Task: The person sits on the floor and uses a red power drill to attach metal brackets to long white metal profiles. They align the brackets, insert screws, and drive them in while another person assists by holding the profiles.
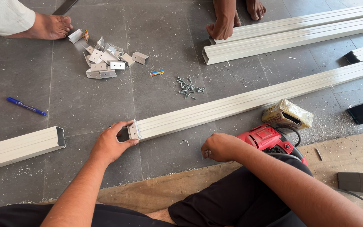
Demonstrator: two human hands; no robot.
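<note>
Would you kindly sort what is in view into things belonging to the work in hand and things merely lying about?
In use:
- left hand on a small metal bracket at the end of the long white profile
- right hand, closed, resting on the floor
- loose screws
- spare brackets
- red drill

Lying about:
- blue pen
- small cardboard box

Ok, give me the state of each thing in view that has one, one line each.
Left hand: pressing a metal bracket onto the end of the long white channel.
Right hand: closed fist, resting on the floor; contents hidden.
Red drill: lying idle by the right arm.
Screws: loose on the floor.
Spare brackets: piled, untouched.
Blue pen: capped, lying flat.
</note>
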